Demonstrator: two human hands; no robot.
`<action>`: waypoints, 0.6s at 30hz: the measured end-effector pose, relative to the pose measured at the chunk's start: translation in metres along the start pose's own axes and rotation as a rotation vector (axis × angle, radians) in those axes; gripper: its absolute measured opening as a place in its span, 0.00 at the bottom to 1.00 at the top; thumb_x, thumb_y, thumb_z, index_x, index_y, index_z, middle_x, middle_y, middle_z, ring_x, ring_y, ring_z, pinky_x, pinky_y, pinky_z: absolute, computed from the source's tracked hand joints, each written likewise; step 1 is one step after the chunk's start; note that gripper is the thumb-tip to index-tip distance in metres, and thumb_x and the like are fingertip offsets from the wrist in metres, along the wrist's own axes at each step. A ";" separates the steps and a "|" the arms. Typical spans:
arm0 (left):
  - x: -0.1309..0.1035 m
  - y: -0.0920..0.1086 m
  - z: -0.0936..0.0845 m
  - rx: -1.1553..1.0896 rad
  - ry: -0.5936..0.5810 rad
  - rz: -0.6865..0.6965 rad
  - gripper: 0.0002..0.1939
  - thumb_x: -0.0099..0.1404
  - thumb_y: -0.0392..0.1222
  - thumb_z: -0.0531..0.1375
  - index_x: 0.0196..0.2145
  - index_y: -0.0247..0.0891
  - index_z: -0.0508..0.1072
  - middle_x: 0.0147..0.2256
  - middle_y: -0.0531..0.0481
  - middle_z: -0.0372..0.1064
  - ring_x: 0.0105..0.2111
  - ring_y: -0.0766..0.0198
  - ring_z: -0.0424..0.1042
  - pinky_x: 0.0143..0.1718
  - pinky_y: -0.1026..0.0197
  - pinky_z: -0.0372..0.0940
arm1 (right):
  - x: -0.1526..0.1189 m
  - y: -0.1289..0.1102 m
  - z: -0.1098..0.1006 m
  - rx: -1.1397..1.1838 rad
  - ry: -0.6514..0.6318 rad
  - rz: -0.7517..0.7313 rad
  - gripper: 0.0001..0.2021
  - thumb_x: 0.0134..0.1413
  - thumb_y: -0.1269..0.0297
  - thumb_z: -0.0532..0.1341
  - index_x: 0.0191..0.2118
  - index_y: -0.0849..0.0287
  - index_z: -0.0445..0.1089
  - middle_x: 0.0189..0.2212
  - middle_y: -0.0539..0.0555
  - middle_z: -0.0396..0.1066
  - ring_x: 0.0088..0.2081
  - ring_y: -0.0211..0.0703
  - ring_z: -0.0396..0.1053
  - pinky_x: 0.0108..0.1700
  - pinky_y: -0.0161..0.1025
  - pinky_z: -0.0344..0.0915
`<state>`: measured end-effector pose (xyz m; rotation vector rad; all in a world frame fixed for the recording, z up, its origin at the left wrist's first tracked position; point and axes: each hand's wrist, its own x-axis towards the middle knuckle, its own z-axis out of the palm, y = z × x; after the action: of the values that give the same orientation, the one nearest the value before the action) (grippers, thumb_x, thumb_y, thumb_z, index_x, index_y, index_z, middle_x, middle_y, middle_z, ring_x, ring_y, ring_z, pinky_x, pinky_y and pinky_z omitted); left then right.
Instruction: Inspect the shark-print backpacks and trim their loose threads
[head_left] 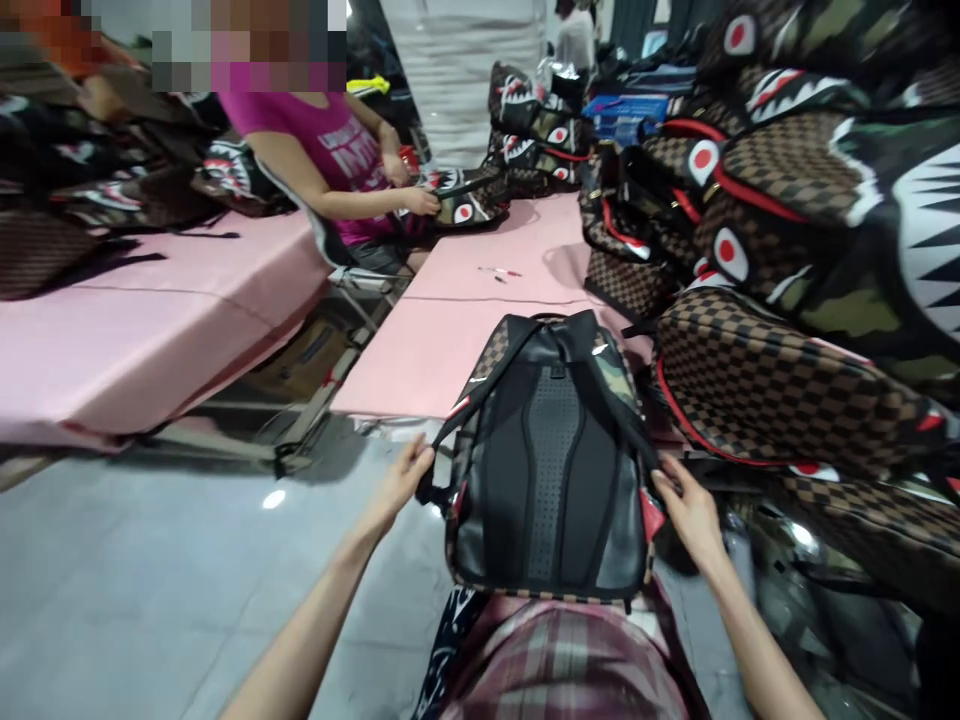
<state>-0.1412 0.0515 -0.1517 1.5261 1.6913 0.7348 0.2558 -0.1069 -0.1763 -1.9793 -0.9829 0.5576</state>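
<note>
A backpack (555,470) with a black padded back panel faces up in front of me, its top end on the pink table and its lower end over my lap. Brown checkered and camouflage fabric shows along its sides. My left hand (411,472) pinches the left shoulder strap (480,385) and holds it out to the side. On the other side, my right hand (681,495) has its fingers closed on the right shoulder strap (626,425). The front of the backpack is hidden beneath it.
Checkered and camouflage backpacks (780,370) are heaped at the right, close to my right arm. Pens (501,272) lie on the pink table (442,320). Across it, a seated person in a magenta shirt (322,150) handles another backpack (472,203). A second pink table (150,320) stands left.
</note>
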 end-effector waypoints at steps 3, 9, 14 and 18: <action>-0.023 0.002 0.014 0.087 -0.141 -0.032 0.27 0.52 0.61 0.54 0.40 0.35 0.70 0.23 0.51 0.70 0.29 0.57 0.71 0.30 0.59 0.67 | -0.012 -0.027 0.009 -0.041 -0.058 -0.108 0.18 0.45 0.54 0.60 0.43 0.54 0.73 0.34 0.54 0.75 0.35 0.49 0.72 0.38 0.43 0.66; -0.080 0.012 0.059 0.395 -0.304 0.124 0.25 0.58 0.50 0.52 0.50 0.36 0.67 0.36 0.44 0.75 0.39 0.51 0.73 0.39 0.57 0.66 | -0.072 -0.051 0.072 0.007 -0.192 -0.325 0.25 0.48 0.69 0.55 0.55 0.57 0.64 0.40 0.57 0.74 0.37 0.50 0.73 0.39 0.44 0.69; -0.090 0.002 0.064 0.560 -0.109 0.247 0.25 0.63 0.49 0.47 0.56 0.39 0.60 0.44 0.43 0.71 0.43 0.53 0.71 0.41 0.54 0.66 | -0.065 -0.038 0.044 0.230 -0.009 -0.258 0.18 0.52 0.66 0.55 0.49 0.55 0.70 0.39 0.56 0.74 0.39 0.44 0.71 0.41 0.39 0.67; -0.118 -0.011 0.073 0.715 0.147 0.671 0.27 0.61 0.47 0.52 0.56 0.36 0.61 0.55 0.38 0.60 0.57 0.45 0.55 0.54 0.44 0.54 | -0.043 -0.003 0.004 0.442 0.321 0.104 0.18 0.51 0.55 0.57 0.44 0.61 0.72 0.37 0.58 0.74 0.30 0.41 0.70 0.33 0.39 0.67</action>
<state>-0.0845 -0.0710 -0.1851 2.6711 1.6277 0.5898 0.2262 -0.1387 -0.1753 -1.6582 -0.5087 0.4491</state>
